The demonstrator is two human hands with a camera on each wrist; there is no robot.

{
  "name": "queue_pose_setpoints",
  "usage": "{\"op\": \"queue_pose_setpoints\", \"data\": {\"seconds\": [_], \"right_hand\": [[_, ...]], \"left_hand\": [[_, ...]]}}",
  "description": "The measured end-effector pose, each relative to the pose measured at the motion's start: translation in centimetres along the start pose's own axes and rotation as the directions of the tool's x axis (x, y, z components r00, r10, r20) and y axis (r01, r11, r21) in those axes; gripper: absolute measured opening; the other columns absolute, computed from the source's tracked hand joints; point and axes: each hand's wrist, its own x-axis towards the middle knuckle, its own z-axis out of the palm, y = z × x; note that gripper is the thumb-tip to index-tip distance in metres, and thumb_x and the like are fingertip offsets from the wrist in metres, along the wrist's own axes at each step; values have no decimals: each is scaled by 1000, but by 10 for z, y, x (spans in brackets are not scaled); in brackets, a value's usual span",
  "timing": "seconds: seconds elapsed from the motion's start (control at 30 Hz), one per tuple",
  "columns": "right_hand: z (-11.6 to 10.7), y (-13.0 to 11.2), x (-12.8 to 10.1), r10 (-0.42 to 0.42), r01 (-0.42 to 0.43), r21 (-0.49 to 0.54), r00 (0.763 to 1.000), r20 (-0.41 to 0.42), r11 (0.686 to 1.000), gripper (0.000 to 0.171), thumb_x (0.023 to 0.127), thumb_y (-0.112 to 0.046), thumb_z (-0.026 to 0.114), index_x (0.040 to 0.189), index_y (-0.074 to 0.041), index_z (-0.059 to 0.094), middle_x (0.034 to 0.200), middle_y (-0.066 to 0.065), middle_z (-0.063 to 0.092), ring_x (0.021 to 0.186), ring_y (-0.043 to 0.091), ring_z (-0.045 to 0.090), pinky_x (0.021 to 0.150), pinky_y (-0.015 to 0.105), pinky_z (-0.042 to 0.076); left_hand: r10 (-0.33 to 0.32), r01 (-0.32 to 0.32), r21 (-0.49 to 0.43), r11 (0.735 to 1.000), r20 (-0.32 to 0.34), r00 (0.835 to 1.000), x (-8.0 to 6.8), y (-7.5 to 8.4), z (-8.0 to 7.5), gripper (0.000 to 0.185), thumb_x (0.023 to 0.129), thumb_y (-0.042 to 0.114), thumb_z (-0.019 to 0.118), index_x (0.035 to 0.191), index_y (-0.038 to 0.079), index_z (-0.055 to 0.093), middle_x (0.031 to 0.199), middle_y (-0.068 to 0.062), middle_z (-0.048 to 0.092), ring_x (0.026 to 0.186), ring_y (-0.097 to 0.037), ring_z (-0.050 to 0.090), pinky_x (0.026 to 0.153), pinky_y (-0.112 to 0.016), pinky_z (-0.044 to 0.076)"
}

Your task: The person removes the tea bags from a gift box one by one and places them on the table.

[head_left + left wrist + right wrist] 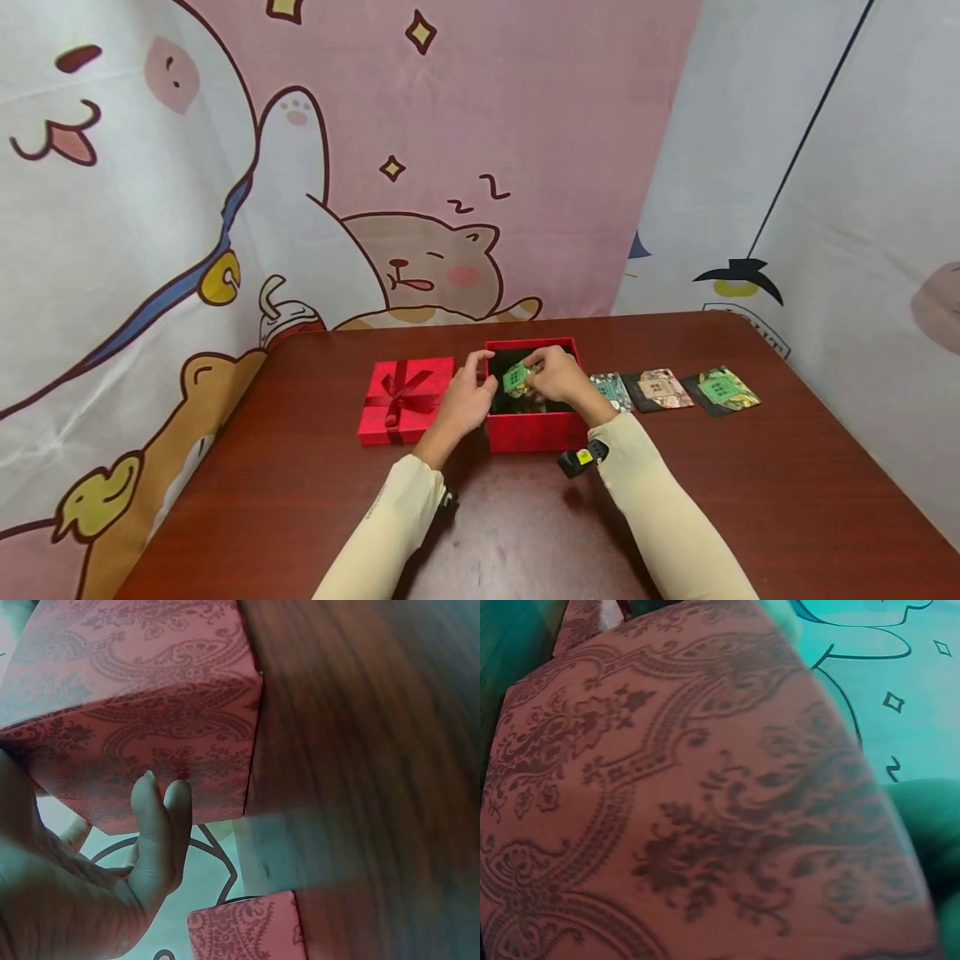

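Note:
A red box [537,432] with a dark inside stands without its lid near the middle of the table. Over its opening, the right hand [557,377] pinches a small green-and-gold packet [516,379]. The left hand [467,395] is at the box's left wall, fingers loosely bent. In the left wrist view, fingertips of the left hand [154,825] lie close against the patterned side of the box [150,742]. The right wrist view is mostly filled by the box wall [705,787], and the packet is hidden there.
Left of the box lies its red lid [405,398] with a ribbon bow. To the right, in a row, are a teal packet [611,390], a pinkish packet [661,389] and a green packet [724,389]. A cartoon-printed cloth [525,125] hangs behind the brown table [300,483].

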Motion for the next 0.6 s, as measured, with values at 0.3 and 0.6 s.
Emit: {"op": "queue_pose_setpoints", "data": {"seconds": [0.3,0.6], "right_hand": [[-20,-8,-13,-55,55,29,998,-9,998,33,86,3,59,118,9,63,85,17,70,69,31,72,63,45,58],[-36,-5,-26,-90,90,42,996,-2,995,33,91,3,57,123,10,59,95,22,70,76,35,72,64,45,58]], "left_hand": [[7,-7,-20,1000,0,1000,3,1,0,40,98,21,52,138,24,48,119,-13,60,112,-27,58,92,-51,45],[12,-12,-6,1000,-7,1000,1,1,-1,40,97,19,53,137,22,49,116,-14,61,109,-28,59,90,-51,46]]}}
